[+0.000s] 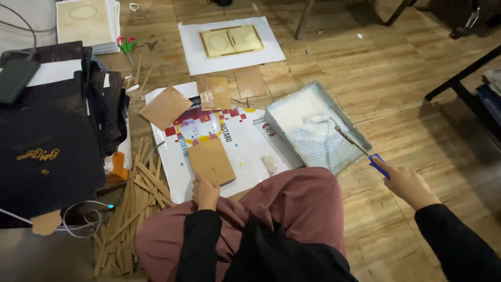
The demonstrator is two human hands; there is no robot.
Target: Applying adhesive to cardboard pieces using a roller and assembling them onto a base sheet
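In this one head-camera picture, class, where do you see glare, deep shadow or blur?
Head view: glare shines off the glossy brown cards and the wet paint tray; the black folders at left and the upper right corner fall into deep shadow; the right hand with the roller's blue handle looks slightly soft, the left hand sharper.
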